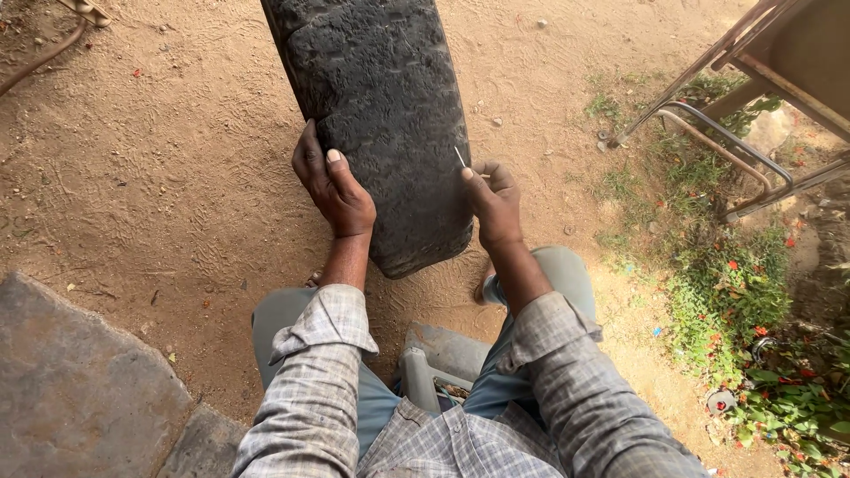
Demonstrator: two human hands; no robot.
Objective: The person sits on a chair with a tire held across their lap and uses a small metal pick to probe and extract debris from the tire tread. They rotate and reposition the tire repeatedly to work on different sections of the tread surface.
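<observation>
The tyre (pixel 381 124) stands upright between my knees, running away from me; my left hand (pixel 335 186) lies spread on its tread, my right hand (pixel 493 205) pinches a thin pin (pixel 460 158) at its right edge.

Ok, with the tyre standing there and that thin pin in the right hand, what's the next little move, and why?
Probably bring the thin pin down onto the tread. The right hand pinches it with its tip just off the tyre, at the right edge, while the left hand steadies the tyre upright from the other side.
</observation>
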